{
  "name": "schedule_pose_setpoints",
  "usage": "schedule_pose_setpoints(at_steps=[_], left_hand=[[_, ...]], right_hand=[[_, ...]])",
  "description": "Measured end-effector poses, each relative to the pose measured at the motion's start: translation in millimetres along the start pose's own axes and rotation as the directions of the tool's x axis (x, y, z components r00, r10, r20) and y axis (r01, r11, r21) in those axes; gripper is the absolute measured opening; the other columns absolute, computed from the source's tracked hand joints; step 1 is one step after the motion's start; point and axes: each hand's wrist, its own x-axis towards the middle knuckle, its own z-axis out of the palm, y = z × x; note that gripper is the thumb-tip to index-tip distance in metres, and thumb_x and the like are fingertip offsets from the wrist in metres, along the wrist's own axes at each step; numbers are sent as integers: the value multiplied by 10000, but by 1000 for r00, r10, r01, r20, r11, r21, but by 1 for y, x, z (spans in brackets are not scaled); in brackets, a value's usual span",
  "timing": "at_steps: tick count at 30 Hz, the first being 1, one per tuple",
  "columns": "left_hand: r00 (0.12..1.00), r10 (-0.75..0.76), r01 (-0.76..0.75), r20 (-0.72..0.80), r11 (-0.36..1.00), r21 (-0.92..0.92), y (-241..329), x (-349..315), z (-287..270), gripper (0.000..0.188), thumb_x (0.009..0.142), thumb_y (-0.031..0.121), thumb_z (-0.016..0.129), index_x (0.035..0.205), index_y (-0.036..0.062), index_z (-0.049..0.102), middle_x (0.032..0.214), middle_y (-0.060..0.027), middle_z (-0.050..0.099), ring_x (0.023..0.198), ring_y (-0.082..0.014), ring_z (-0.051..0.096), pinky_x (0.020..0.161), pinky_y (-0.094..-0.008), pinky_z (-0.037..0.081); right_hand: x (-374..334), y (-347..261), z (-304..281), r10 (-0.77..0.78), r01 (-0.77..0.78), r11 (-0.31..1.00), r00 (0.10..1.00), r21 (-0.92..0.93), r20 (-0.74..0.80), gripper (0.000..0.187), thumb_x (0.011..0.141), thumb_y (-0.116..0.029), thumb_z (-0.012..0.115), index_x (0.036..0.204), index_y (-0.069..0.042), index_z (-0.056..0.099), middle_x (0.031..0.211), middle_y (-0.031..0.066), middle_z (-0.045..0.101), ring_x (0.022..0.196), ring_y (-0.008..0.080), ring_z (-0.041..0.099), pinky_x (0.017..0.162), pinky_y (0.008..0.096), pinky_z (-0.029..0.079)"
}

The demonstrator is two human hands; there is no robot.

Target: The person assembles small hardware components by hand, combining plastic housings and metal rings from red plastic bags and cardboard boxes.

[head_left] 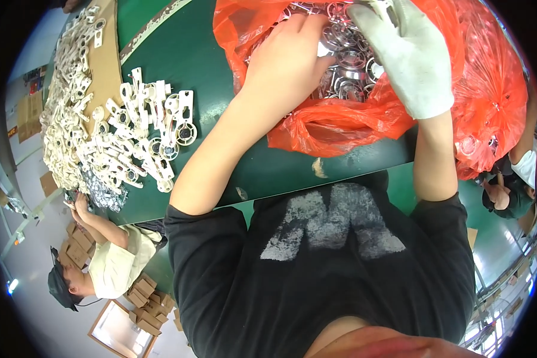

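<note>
My bare left hand (289, 56) reaches into an open red plastic bag (334, 128) of shiny metal rings (349, 59). Its fingers curve down over the rings, and the thumb stands apart from them. I see nothing held in it, though its fingertips are partly hidden. On the bag's right side is my right hand (411, 62), in a pale grey-green work glove. Its fingers close around a small cream plastic part (380, 6) at the top edge of the view, mostly cut off and covered by the glove.
Many cream plastic parts with round black pieces (140, 131) are heaped on the green table (215, 71) at left, some on cardboard (107, 53). A second red bag (489, 101) stands at right. One co-worker (110, 262) is at far left, another person (510, 191) at far right.
</note>
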Motion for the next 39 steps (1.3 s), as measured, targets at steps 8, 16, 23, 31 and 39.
schedule_pose_setpoints(at_steps=[8,16,23,31,39], left_hand=[[1000,-3,-2,-18,965,-261,-10,-17,-38,216,846,39,776,1052,22,713,959,-113,649,768,-229,696,683,-307,581],[917,-394,317,60,629,-710,-19,-43,-28,183,912,23,753,1075,-48,710,997,-88,753,803,-91,716,722,-252,595],[889,-444,230,108,231,-945,-16,-49,-17,256,948,45,733,1166,-62,654,1020,-122,745,865,-152,722,790,-273,601],[916,-356,-83,-183,278,-957,-12,-50,4,271,1037,97,618,1261,13,491,1152,-234,712,999,-267,729,845,-334,609],[938,-158,-220,-308,415,-883,-10,-50,1,230,1048,27,540,1260,0,456,1255,-183,649,1077,-223,682,916,-336,571]], right_hand=[[1,-10,-1,89,-78,989,992,-122,86,225,952,-128,652,1135,3,662,952,96,694,889,155,660,821,296,523],[-10,24,12,38,40,966,955,-255,293,402,934,-211,770,1282,-29,682,960,51,742,833,84,665,767,274,556],[-1,34,3,185,-166,983,903,-82,388,368,950,-160,754,1290,-35,690,1059,11,751,895,25,648,764,208,532],[1,49,10,77,-88,996,855,-3,513,357,975,-376,706,1140,-61,737,734,-51,620,608,24,502,540,226,386],[-2,28,7,265,-278,958,766,-70,585,291,900,-241,801,1137,-78,754,786,-47,656,664,26,555,579,226,452]])
